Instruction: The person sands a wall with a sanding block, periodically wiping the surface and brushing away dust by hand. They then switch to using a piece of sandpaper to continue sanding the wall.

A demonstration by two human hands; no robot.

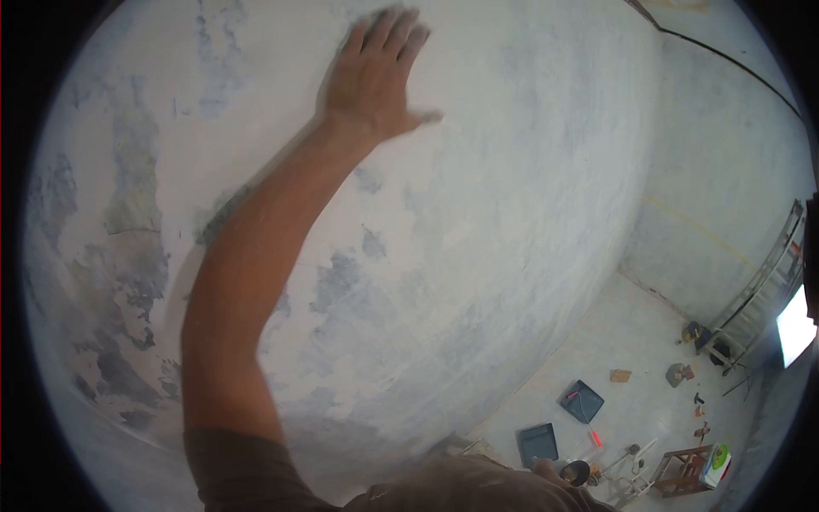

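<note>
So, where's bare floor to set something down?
Bare floor lies between the brown block and the far wall; another patch lies between that block, the red-handled roller and the wooden stool. It's crowded left of the stool and at the ladder's foot.

Left hand [374, 81]: palm hidden against wall [529, 171], twelve o'clock
Right hand [544, 467]: mostly hidden, five o'clock; grip on dark bowl [576, 473] unclear
Shirt [469, 491]: cut off, six o'clock
Floor bits [699, 411]: too small to name, four o'clock
</note>
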